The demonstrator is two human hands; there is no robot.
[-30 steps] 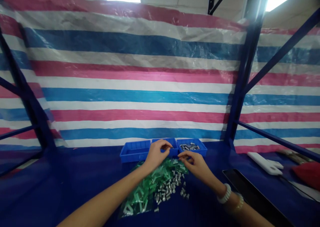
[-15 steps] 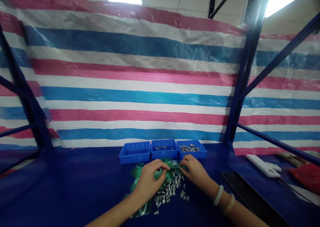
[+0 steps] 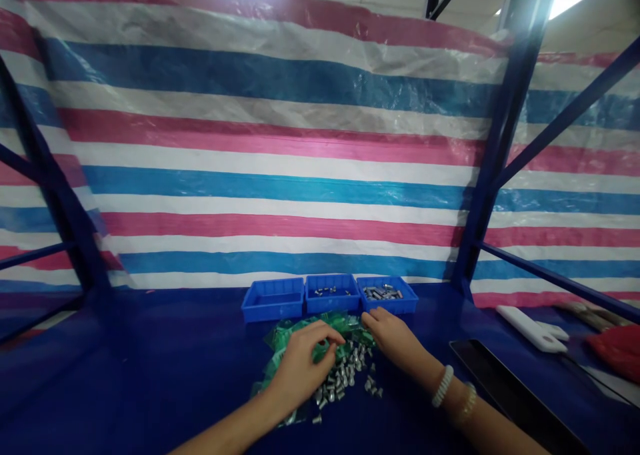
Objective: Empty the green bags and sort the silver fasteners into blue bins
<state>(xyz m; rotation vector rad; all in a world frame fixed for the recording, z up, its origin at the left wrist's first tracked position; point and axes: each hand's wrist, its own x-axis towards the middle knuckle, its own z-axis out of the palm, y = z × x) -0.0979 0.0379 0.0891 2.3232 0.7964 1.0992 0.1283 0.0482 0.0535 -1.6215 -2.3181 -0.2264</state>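
A heap of small silver metal parts lies on a crumpled green plastic bag on the blue table. My left hand rests on the bag with its fingers curled at the heap's left edge. My right hand reaches into the far right of the heap, fingertips bunched together; what they pinch is too small to make out. Behind the heap stand three small blue trays: the left tray looks bare, the middle tray holds a few parts, the right tray holds more.
A striped pink, blue and white tarp closes off the back. Dark blue rack posts rise at right and left. A black flat tray, a white plastic piece and something red lie at the right.
My left hand has come back from the middle tray down onto the bag and heap. My right hand has stayed at the heap's far right side.
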